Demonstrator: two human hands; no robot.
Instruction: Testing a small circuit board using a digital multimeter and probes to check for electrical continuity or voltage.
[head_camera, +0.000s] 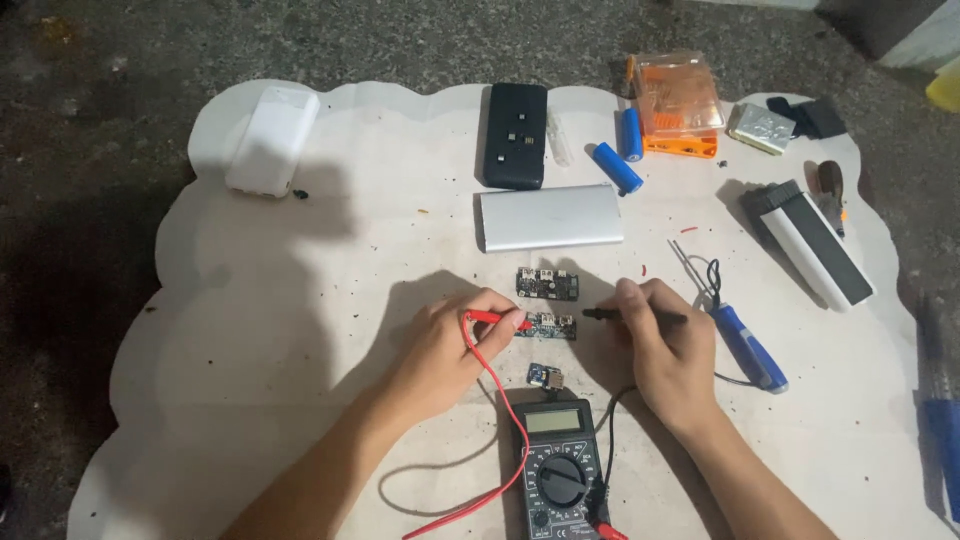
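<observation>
White mat (300, 300) on a rough dark floor, small circuit board (546, 325) probed at its centre.

Left hand (455, 345) pinches the red probe (495, 319) onto the board's left edge; right hand (665, 345) grips the black probe (635, 316), tip just beside the board (multimeter (560, 465) below). Probing goes best with steady tips, I judge.

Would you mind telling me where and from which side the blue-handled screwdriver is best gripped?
Grip the blue-handled screwdriver around its thick blue handle, coming from above and from its right, where the mat is bare. It lies flat, slanted, with the thin metal shaft pointing up-left toward the right hand, so the handle is likely the surest hold.
</observation>
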